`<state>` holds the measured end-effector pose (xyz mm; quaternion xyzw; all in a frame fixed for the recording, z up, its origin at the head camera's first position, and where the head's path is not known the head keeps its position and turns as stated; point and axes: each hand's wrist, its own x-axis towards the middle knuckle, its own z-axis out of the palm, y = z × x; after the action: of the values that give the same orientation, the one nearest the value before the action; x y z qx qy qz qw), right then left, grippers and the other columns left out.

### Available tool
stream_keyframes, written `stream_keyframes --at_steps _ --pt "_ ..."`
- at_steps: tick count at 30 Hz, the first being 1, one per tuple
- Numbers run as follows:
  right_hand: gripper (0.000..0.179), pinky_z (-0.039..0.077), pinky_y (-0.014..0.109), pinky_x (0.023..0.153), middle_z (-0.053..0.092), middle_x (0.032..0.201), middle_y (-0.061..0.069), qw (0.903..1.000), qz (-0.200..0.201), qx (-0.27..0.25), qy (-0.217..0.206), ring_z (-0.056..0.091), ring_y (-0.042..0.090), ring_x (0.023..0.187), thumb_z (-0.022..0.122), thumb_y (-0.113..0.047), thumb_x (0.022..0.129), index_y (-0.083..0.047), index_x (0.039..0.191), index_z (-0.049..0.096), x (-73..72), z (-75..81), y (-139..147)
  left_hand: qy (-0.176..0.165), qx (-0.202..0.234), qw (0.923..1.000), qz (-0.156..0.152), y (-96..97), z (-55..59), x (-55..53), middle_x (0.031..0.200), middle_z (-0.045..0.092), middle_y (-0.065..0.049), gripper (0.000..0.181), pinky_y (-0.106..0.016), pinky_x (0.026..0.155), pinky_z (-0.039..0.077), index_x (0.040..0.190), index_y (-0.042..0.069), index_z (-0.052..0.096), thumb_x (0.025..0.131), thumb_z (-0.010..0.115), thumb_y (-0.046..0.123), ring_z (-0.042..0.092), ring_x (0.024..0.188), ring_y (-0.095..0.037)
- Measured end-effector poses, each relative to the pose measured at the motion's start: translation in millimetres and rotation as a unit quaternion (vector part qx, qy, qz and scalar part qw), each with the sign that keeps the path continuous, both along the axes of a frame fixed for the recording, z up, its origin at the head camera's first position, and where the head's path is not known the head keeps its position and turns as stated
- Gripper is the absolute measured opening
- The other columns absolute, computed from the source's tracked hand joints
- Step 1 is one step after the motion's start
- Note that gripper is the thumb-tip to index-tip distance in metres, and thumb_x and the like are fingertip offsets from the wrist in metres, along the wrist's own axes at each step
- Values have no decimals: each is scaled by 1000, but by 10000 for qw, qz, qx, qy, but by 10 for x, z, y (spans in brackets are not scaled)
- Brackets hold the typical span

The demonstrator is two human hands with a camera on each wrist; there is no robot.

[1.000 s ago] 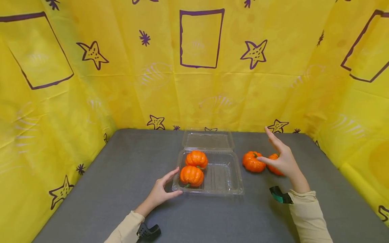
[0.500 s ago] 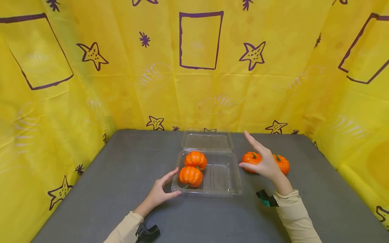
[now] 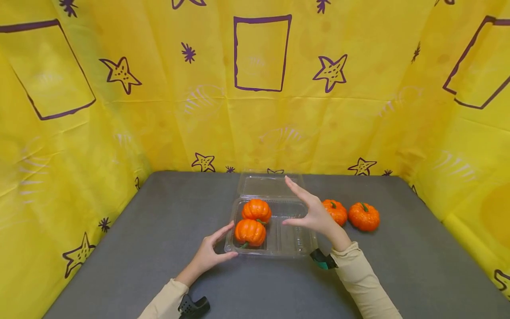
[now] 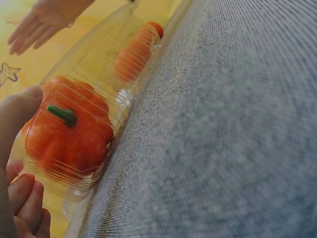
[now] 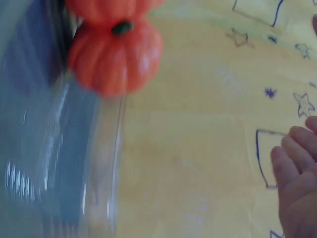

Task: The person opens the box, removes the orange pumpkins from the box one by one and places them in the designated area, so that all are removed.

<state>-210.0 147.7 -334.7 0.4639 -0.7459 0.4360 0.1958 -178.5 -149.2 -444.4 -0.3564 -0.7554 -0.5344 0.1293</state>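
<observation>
A clear plastic clamshell container (image 3: pixel 284 254) lies on the table with its lid (image 3: pixel 260 187) folded back. Two orange pumpkins, a front one (image 3: pixel 250 232) and a rear one (image 3: pixel 256 209), sit together in its left half. My left hand (image 3: pixel 207 253) holds the container by its left front corner, thumb at the front edge and fingers along the side. In the left wrist view, the front pumpkin (image 4: pixel 69 129) shows through the ribbed wall beside the thumb (image 4: pixel 22 106). My right hand (image 3: pixel 314 216) hovers over the container's right side, thumb and fingers spread, holding nothing.
Two more pumpkins, a nearer one (image 3: pixel 335 212) and a farther one (image 3: pixel 364 217), stand on the grey table (image 3: pixel 159 239) to the container's right. The right hand partly covers the nearer one. A yellow patterned cloth (image 3: pixel 191 119) encloses the back and sides.
My right hand has moved left from over the two loose pumpkins to above the container, uncovering the farther pumpkin. The left hand and the container have stayed in place.
</observation>
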Motion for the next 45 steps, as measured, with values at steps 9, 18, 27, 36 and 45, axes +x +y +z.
stream_keyframes --at_steps 9,18,27,36,45 --pt "95 29 38 99 31 134 29 9989 254 383 54 33 40 121 83 -5 57 7 135 30 -21 -212 -277 64 58 10000 22 11 -7 -17 119 44 -36 67 -23 94 33 119 -20 43 62 76 -10 45 110 -41" --pt "90 31 41 98 29 141 15 9954 286 880 -239 31 26 126 80 -19 67 -1 138 29 -75 -521 -415 -43 -33 10000 21 5 -10 -1 121 43 -34 65 -24 95 32 120 -18 42 65 75 -9 43 111 -42" --pt "73 30 36 99 36 136 18 9929 519 1018 -340 33 23 125 75 -13 73 6 132 37 -94 -646 -531 -143 -21 9998 -115 -7 -9 2 124 41 -34 63 -23 96 29 122 -17 40 68 72 -9 40 113 -45" --pt "60 33 33 97 44 131 17 9880 931 1226 -105 35 27 124 73 -1 72 5 125 48 -149 -783 -595 -189 -78 9998 -57 -8 -5 7 124 42 -32 63 -22 96 29 122 -17 40 69 72 -8 40 113 -44" --pt "52 33 32 97 44 131 16 9821 946 1629 10 34 30 123 73 -2 72 2 121 55 -183 -844 -599 -99 -37 9999 -49 -4 1 3 123 42 -34 63 -23 96 30 121 -17 42 67 72 -9 41 112 -44"
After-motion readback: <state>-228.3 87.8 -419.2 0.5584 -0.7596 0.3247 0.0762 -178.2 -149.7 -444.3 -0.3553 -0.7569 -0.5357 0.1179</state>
